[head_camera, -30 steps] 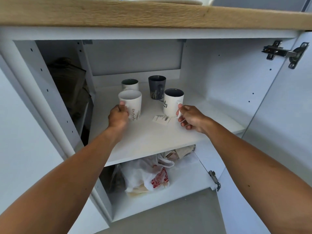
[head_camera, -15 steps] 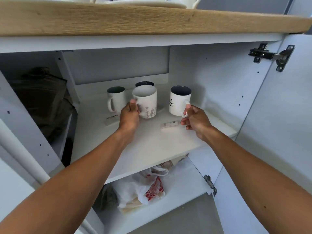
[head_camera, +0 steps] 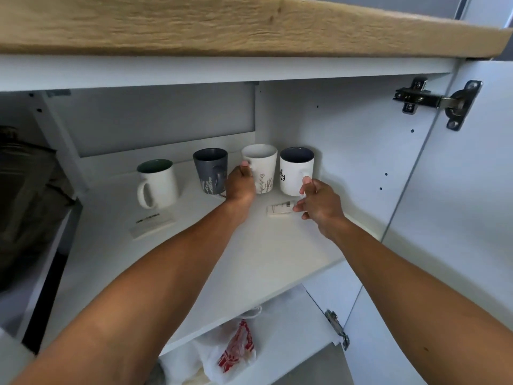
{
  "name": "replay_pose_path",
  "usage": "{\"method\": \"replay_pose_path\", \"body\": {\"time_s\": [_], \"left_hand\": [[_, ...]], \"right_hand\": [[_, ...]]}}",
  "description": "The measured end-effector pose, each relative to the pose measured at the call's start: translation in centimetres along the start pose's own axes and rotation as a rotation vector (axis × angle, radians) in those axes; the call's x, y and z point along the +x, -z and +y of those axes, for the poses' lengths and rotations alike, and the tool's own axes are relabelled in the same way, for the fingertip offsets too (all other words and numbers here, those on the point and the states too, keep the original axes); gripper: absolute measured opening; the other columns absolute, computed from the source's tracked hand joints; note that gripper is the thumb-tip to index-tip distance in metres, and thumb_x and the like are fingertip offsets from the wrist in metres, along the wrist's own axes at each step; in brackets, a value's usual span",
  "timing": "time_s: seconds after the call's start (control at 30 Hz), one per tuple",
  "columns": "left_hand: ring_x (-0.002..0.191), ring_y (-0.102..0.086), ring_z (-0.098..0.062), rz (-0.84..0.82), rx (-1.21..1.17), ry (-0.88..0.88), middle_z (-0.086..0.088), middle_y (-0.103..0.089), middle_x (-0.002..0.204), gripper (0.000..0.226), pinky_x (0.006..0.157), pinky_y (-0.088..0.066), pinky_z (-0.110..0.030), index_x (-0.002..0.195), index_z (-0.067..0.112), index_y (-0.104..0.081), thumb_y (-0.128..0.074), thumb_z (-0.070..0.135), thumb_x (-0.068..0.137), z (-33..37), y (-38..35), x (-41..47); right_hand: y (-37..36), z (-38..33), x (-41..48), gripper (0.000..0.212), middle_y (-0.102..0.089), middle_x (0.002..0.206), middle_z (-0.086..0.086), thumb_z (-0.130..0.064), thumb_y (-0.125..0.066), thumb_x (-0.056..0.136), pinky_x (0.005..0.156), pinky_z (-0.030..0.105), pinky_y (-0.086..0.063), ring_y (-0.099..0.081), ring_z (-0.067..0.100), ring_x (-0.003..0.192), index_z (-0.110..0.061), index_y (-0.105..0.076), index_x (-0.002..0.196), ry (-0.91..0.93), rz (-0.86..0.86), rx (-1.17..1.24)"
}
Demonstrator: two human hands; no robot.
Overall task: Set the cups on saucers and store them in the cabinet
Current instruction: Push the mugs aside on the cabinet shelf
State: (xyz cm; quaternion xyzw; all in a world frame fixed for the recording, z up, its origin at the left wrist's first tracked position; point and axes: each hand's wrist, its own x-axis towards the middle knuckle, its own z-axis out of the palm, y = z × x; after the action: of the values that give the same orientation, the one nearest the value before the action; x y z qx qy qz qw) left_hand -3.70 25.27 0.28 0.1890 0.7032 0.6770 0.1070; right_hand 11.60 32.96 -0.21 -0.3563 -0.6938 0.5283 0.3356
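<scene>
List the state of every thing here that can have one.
left hand, grips the floral mug at its side.
right hand, pinches the lettered mug by its handle.
floral mug, upright on the shelf, no saucer under it.
lettered mug, upright, no saucer.
grey mug, upright, untouched.
green-lined mug, upright, untouched, handle toward the camera.
cabinet door, open.
plastic bag, slumped below the shelf.

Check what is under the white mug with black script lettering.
No saucer shows; the white mug with black script lettering appears to stand on the bare white shelf. The right hand covers its lower right edge, so that part is hidden.
</scene>
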Motion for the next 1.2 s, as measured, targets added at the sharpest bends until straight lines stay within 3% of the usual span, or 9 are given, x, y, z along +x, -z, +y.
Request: {"method": "replay_pose_path", "body": {"time_s": [0.1,0.3,0.57,0.67,0.73,0.8,0.9,1.1,1.2], "left_hand": [[0.089,-0.063,-0.032,-0.004,0.055,0.004,-0.021,-0.068,0.111,0.052,0.071,-0.042,-0.033,0.106,0.008,-0.064,-0.029,0.045,0.104,-0.1,-1.0,1.3],[0.109,-0.063,-0.035,-0.025,0.115,0.017,-0.016,-0.066,0.117,0.052,0.093,-0.053,-0.044,0.123,0.017,-0.062,-0.024,0.048,0.104,-0.9,-2.3,3.5],[0.113,-0.061,-0.045,-0.041,0.072,0.013,-0.023,-0.065,0.120,0.056,0.091,-0.052,-0.053,0.117,0.023,-0.064,-0.026,0.055,0.090,-2.0,-3.2,6.7],[0.102,-0.063,-0.049,-0.061,0.084,0.007,-0.024,-0.067,0.110,0.047,0.082,-0.053,-0.056,0.100,0.024,-0.064,-0.029,0.052,0.089,-2.1,-3.5,7.5],[0.078,-0.060,-0.034,-0.069,0.066,0.006,-0.017,-0.064,0.088,0.037,0.068,-0.046,-0.044,0.084,0.024,-0.060,-0.031,0.044,0.097,-1.9,-3.6,7.7],[0.067,-0.049,-0.019,-0.071,0.048,0.004,-0.005,-0.058,0.078,0.038,0.066,-0.037,-0.031,0.076,0.022,-0.057,-0.032,0.036,0.101,-2.0,-3.9,8.4],[0.053,-0.043,-0.017,-0.079,0.050,0.026,0.001,-0.055,0.066,0.045,0.056,-0.032,-0.025,0.067,0.020,-0.054,-0.031,0.034,0.104,-2.0,-4.1,9.5],[0.040,-0.039,-0.012,-0.153,0.062,0.095,0.001,-0.052,0.063,0.046,0.043,-0.025,-0.020,0.073,0.020,-0.055,-0.028,0.039,0.105,-1.6,-3.5,10.3],[0.052,-0.040,-0.014,-0.179,0.099,0.096,0.000,-0.054,0.068,0.048,0.047,-0.028,-0.023,0.074,0.020,-0.056,-0.026,0.042,0.105,-1.5,-3.4,10.5]], "right_hand": [[-0.5,0.3,0.7,0.040,-0.063,0.079,0.011,-0.044,-0.041,0.103,0.039,0.020,-0.043,-0.067,0.016,0.054,-0.014,-0.054,0.081,-0.024,0.007,0.016],[-1.6,1.1,2.0,0.040,-0.063,0.086,0.012,-0.044,-0.041,0.103,0.038,0.020,-0.043,-0.067,0.012,0.050,-0.013,-0.055,0.082,-0.042,0.018,0.025],[-2.9,1.1,3.4,0.041,-0.060,0.083,0.012,-0.042,-0.040,0.104,0.038,0.020,-0.043,-0.066,0.010,0.047,-0.013,-0.054,0.080,-0.037,0.023,0.044],[-3.2,1.2,3.9,0.041,-0.061,0.088,0.014,-0.042,-0.040,0.104,0.039,0.021,-0.044,-0.066,0.013,0.048,-0.012,-0.055,0.081,-0.041,0.035,0.049],[-3.6,1.4,4.1,0.040,-0.064,0.092,0.016,-0.041,-0.040,0.104,0.038,0.021,-0.043,-0.066,0.013,0.048,-0.012,-0.055,0.080,-0.042,0.050,0.046],[-4.0,1.6,4.3,0.040,-0.066,0.092,0.019,-0.041,-0.040,0.104,0.037,0.020,-0.042,-0.065,0.013,0.047,-0.014,-0.055,0.078,-0.032,0.061,0.036],[-4.7,1.6,4.6,0.041,-0.070,0.083,0.018,-0.041,-0.041,0.103,0.040,0.021,-0.043,-0.068,0.016,0.050,-0.016,-0.057,0.076,-0.006,0.065,0.006],[-6.0,1.3,5.7,0.042,-0.072,0.066,0.014,-0.043,-0.048,0.101,0.061,0.031,-0.051,-0.073,0.025,0.064,-0.020,-0.061,0.068,0.036,0.071,-0.056],[-6.4,1.3,6.1,0.041,-0.073,0.069,0.016,-0.043,-0.048,0.101,0.063,0.031,-0.051,-0.073,0.027,0.068,-0.021,-0.061,0.069,0.040,0.057,-0.076]]}}
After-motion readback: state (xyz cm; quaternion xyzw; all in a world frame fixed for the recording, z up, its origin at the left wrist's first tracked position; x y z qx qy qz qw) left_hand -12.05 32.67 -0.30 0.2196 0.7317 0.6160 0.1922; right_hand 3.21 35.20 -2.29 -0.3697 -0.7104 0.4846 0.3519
